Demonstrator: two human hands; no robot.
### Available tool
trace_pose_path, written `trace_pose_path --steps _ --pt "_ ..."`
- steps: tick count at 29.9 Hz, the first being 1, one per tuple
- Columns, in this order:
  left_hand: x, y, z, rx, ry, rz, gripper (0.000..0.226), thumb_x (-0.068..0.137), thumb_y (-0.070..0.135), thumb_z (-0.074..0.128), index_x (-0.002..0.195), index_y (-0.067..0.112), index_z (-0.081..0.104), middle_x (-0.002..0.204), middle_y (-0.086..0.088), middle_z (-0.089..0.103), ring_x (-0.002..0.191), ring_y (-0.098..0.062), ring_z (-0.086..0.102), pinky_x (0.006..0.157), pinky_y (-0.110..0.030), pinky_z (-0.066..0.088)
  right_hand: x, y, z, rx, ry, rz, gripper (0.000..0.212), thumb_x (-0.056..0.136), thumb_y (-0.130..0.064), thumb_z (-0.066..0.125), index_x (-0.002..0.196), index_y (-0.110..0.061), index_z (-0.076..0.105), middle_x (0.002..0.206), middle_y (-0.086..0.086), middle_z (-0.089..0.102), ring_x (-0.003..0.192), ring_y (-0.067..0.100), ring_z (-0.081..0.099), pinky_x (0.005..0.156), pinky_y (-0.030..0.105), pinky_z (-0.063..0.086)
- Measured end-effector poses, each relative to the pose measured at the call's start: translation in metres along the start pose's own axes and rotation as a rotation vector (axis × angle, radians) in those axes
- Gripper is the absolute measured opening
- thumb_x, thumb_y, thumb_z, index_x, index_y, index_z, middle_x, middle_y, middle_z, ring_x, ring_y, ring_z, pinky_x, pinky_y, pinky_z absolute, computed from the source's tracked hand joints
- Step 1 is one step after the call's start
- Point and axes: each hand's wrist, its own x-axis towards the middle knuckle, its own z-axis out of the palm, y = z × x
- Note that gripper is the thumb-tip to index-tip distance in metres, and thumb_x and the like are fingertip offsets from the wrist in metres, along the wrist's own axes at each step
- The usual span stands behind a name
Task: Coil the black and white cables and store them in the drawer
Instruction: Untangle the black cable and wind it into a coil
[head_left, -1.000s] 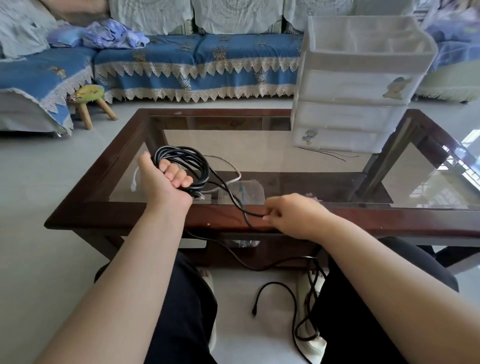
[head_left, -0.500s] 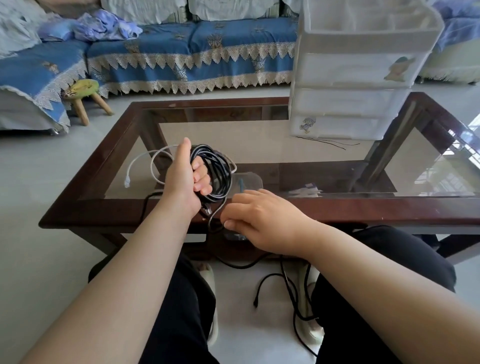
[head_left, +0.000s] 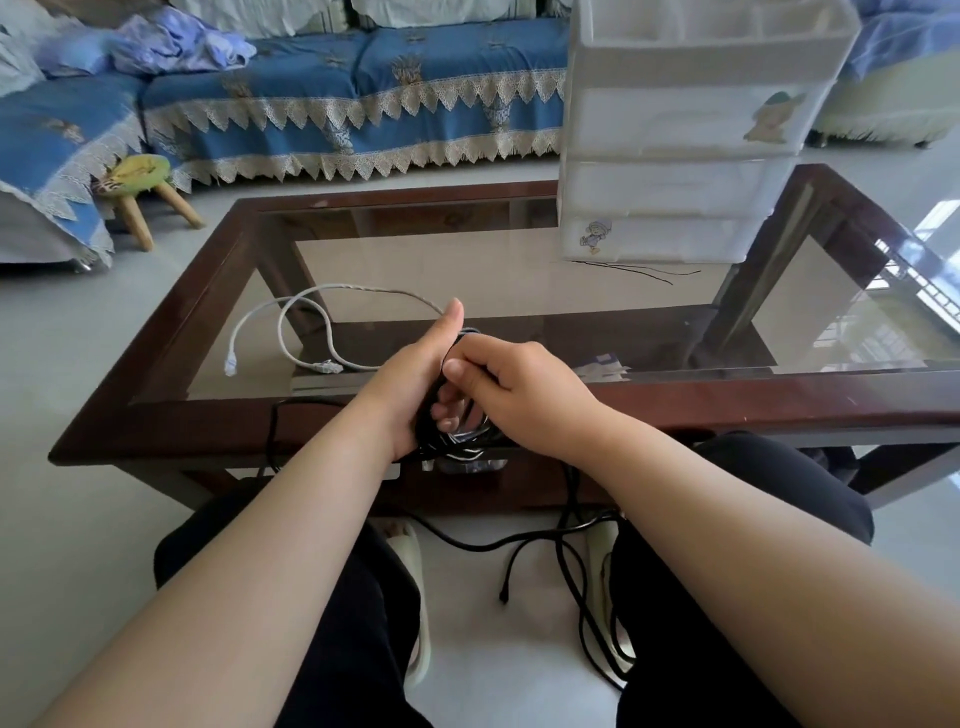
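My left hand (head_left: 415, 374) grips a bundle of black cable (head_left: 566, 561) over the near rim of the glass coffee table (head_left: 208, 312), thumb pointing up. My right hand (head_left: 524, 395) is pressed against the bundle, fingers curled over the cable and mostly hiding the coil. The cable's loose tail drops under the table edge and trails on the floor between my legs. A white cable (head_left: 291, 332) lies in loose loops on the glass to the left of my hands. The white plastic drawer unit (head_left: 685, 135) stands at the table's far right, its drawers closed.
A thin black wire (head_left: 639, 270) lies in front of the drawer unit. A small wooden stool (head_left: 137, 182) stands on the floor at the far left, before a blue sofa (head_left: 337, 98). Slippers (head_left: 415, 597) sit on the floor between my legs.
My right hand has moved up and left from the table edge onto the coil in my left hand. Both hands have shifted slightly right, uncovering the white cable on the glass.
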Motion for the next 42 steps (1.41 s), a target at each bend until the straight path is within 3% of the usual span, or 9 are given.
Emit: trace_pose_path --steps 14,21,25,28,30,33,35,38,42 --pt "0.0 -0.001 0.001 0.008 -0.135 0.023 0.067 0.081 0.078 0.022 0.054 0.019 0.035 0.043 0.0 0.029 0.033 -0.011 0.028 0.036 -0.022 0.031 0.008 0.011 -0.012 -0.359 0.225 0.274 0.056 0.079 -0.072 0.051 0.07 -0.016 0.051 0.057 -0.003 0.051 0.057 0.017 0.052 0.048 0.027 0.034" --pt "0.001 0.002 -0.011 0.118 -0.294 -0.019 0.061 0.075 0.078 0.033 0.059 0.019 0.037 0.039 0.004 0.023 0.027 -0.006 0.017 0.032 -0.016 0.018 0.015 0.017 -0.022 -0.313 0.092 0.34 0.065 0.068 -0.075 0.058 0.055 -0.016 0.035 0.05 -0.004 0.038 0.047 0.015 0.037 0.045 0.026 0.025" --pt "0.0 -0.003 -0.01 0.207 -0.375 0.026 0.041 0.08 0.052 0.053 0.059 0.017 0.05 0.038 0.005 0.026 0.026 -0.003 0.021 0.034 -0.016 0.018 0.017 0.028 -0.033 -0.108 -0.017 0.268 0.043 0.076 -0.053 0.067 0.067 -0.017 0.045 0.059 -0.004 0.044 0.054 0.013 0.037 0.052 0.029 0.03" --pt "0.003 -0.006 -0.01 0.171 -0.281 0.089 0.021 0.091 0.021 0.061 0.076 0.011 0.05 0.037 0.004 0.027 0.026 -0.006 0.021 0.034 -0.017 0.019 0.012 0.035 -0.028 -0.082 -0.006 0.252 0.042 0.076 -0.057 0.066 0.088 -0.023 0.046 0.076 -0.009 0.051 0.069 0.013 0.048 0.06 0.027 0.038" --pt "0.007 -0.005 -0.016 0.029 -0.157 0.15 0.032 0.092 0.009 0.056 0.063 0.011 0.043 0.035 0.005 0.025 0.025 -0.006 0.021 0.034 -0.016 0.021 0.008 0.04 -0.025 -0.098 -0.094 0.267 0.061 0.069 -0.058 0.072 0.113 -0.028 0.044 0.103 -0.009 0.051 0.098 0.014 0.052 0.081 0.03 0.046" --pt "0.011 0.001 -0.029 -0.248 -0.005 0.245 0.053 0.094 0.008 0.048 0.045 0.019 0.032 0.033 0.007 0.022 0.027 -0.006 0.021 0.034 -0.018 0.025 0.002 0.042 -0.025 -0.131 -0.368 0.354 0.112 0.06 -0.051 0.083 0.146 -0.034 0.014 0.135 0.001 0.039 0.125 0.018 0.041 0.106 0.038 0.037" --pt "0.011 0.005 -0.035 -0.418 0.071 0.326 0.058 0.095 0.009 0.045 0.04 0.022 0.032 0.033 0.007 0.023 0.029 -0.006 0.021 0.036 -0.02 0.026 -0.003 0.043 -0.024 -0.172 -0.58 0.388 0.117 0.067 -0.038 0.084 0.149 -0.033 0.001 0.125 0.002 0.051 0.114 0.017 0.05 0.099 0.032 0.04" --pt "0.009 0.01 -0.041 -0.595 0.217 0.451 0.059 0.095 0.009 0.044 0.038 0.022 0.034 0.034 0.007 0.026 0.032 -0.007 0.022 0.039 -0.02 0.025 -0.011 0.044 -0.015 -0.417 -0.825 0.397 0.102 0.073 -0.024 0.081 0.148 -0.022 0.011 0.111 0.006 0.063 0.089 0.019 0.056 0.078 0.03 0.044" --pt "0.007 0.009 -0.042 -0.684 0.267 0.471 0.055 0.095 0.011 0.045 0.042 0.022 0.035 0.036 0.007 0.026 0.034 -0.007 0.02 0.039 -0.021 0.025 -0.021 0.043 -0.014 -0.548 -0.841 0.425 0.087 0.073 -0.032 0.08 0.142 -0.022 0.028 0.114 0.004 0.061 0.1 0.026 0.059 0.075 0.03 0.04"
